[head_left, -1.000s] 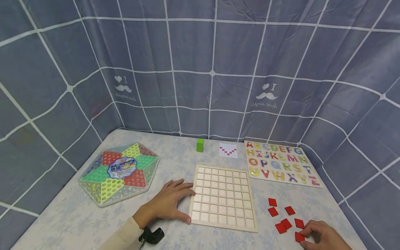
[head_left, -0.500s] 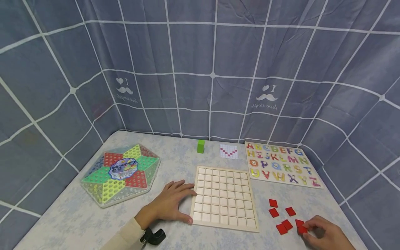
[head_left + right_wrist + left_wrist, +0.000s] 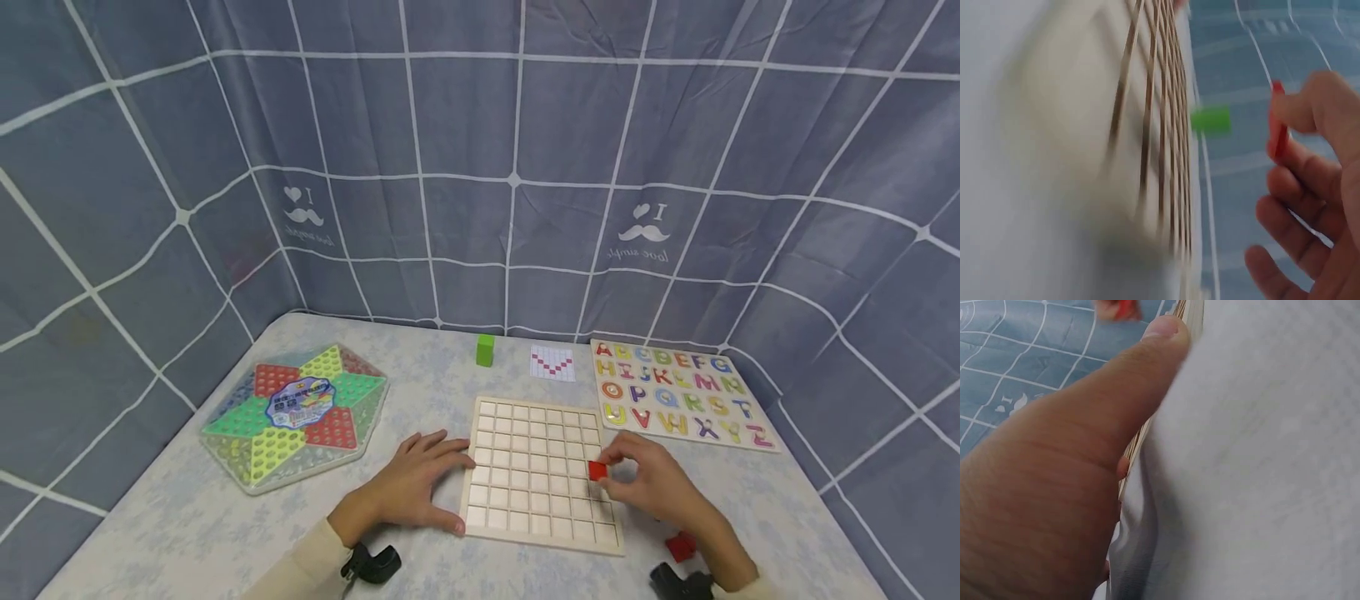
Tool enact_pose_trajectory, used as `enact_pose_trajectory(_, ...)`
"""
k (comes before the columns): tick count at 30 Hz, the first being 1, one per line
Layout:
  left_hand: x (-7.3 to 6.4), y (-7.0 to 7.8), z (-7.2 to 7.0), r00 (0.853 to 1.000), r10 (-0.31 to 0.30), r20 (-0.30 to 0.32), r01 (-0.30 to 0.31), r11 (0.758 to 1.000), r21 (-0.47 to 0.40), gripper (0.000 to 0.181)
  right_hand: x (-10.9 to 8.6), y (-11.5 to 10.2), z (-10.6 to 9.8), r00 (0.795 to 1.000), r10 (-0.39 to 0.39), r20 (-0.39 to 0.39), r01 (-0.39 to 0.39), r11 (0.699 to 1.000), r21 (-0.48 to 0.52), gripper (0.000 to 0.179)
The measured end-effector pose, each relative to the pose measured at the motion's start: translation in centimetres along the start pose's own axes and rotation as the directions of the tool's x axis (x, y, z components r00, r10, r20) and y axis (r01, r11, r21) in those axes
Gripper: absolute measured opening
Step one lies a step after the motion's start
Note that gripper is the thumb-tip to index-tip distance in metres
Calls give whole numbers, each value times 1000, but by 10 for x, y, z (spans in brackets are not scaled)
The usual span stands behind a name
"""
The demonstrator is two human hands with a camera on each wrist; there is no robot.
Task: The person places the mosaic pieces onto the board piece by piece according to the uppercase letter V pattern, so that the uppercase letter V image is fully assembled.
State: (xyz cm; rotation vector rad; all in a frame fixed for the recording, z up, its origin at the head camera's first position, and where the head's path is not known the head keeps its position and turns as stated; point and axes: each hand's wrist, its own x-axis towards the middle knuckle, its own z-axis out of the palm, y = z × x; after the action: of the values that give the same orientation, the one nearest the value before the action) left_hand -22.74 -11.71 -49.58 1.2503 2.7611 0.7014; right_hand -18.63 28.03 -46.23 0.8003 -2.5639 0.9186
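A square wooden grid board (image 3: 528, 481) lies in the middle of the table in the head view, its cells bare. My left hand (image 3: 420, 483) rests at the board's left edge, thumb and fingers spread and touching the frame. Over the board's right side, my right hand (image 3: 652, 483) pinches a red square tile (image 3: 597, 471) between thumb and index finger. The right wrist view shows that tile (image 3: 1277, 122) edge-on, raised above the board, the other fingers loosely bent. More red tiles (image 3: 681, 547) lie on the table, mostly hidden behind the right forearm.
Behind the board stand a green block (image 3: 485, 350) and a card (image 3: 552, 363) with a pink V pattern. An alphabet puzzle board (image 3: 690, 392) lies at the back right, a hexagonal Chinese checkers set (image 3: 300, 404) at the left. A tiled-pattern curtain (image 3: 465, 217) encloses the table.
My right hand has picked up a red tile from the group at the lower right and carried it left and up over the board's right side. The left hand has stayed at the board's edge.
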Motion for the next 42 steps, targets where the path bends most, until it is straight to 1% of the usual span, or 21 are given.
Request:
enact_pose_trajectory(2,-2,-1,1,1000,-3,-6,3,1000,2,81,28,-5,19,1000,-25,5,25,999,26,27)
enact_pose_trajectory(4,-3,-1,2,1000,-13,-4,13,1000,7,82,53,-10,38,1000,-11,22,10,999,47,23)
enact_pose_trajectory(6,-3,-2,4,1000,-21,-1,21,1000,12,82,74,-15,56,999,26,48,-28,999,43,21)
enact_pose_trajectory(9,-2,-2,6,1000,-27,7,27,1000,15,83,96,-21,78,993,80,84,-81,997,8,19)
enact_pose_trajectory(12,-1,-3,7,1000,-20,7,20,1000,17,83,109,-24,95,989,103,107,-101,995,-23,19)
enact_pose_trajectory(17,0,-2,11,1000,10,1,-10,1000,22,81,113,-25,109,984,94,154,-84,994,-68,14)
enact_pose_trajectory(20,0,-2,12,1000,13,2,-13,1000,25,81,113,-26,113,984,55,167,-41,995,-86,11)
enact_pose_trajectory(24,0,-2,10,1000,8,-1,-8,1000,26,81,114,-28,115,985,13,170,1,997,-78,9)
enact_pose_trajectory(30,0,-2,5,1000,2,2,-2,1000,21,82,119,-29,115,979,52,195,-39,997,-70,9)
enact_pose_trajectory(36,0,-3,6,1000,-1,2,1,1000,15,81,117,-29,115,979,49,198,-39,998,-53,9)
enact_pose_trajectory(42,-1,-5,8,1000,-2,2,2,1000,12,80,117,-33,116,977,66,204,-52,996,-78,9)
